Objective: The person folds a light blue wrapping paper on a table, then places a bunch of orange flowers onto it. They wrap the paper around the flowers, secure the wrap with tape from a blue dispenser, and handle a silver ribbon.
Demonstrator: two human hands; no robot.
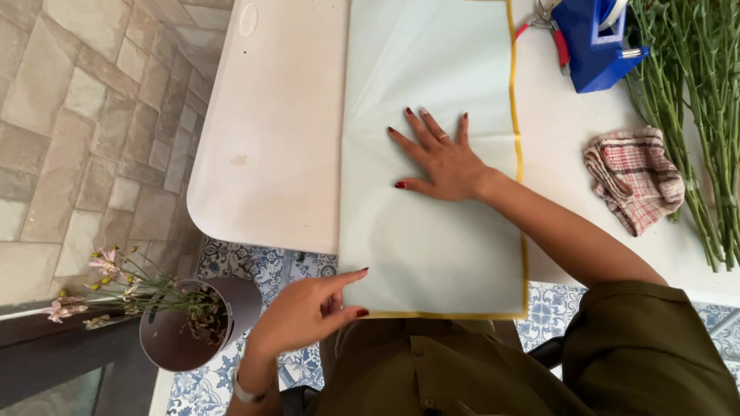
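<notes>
The left hand [312, 308] pinches the near left corner of the wrapping sheet [432, 239], which overhangs the table's [270, 139] near edge. The right hand [443, 158] lies open and flat on the sheet's middle, whose long axis runs away from the person.

White counter [270, 115] with rounded corners, set over patterned blue-and-white tile floor [247, 266].

A large pale sheet of wrapping paper [428, 69] with a yellow border lies flat on the counter, its near edge hanging past the counter's rim. To its right, at the far edge, stands a blue tape dispenser [597, 46], with red-handled clippers [549, 31] just beside it. A crumpled red-and-white checked cloth [634, 177] lies nearer, touching a bundle of long green flower stems [697, 100] that runs along the counter's right side. A faint brownish stain [239, 160] marks the bare left part.
</notes>
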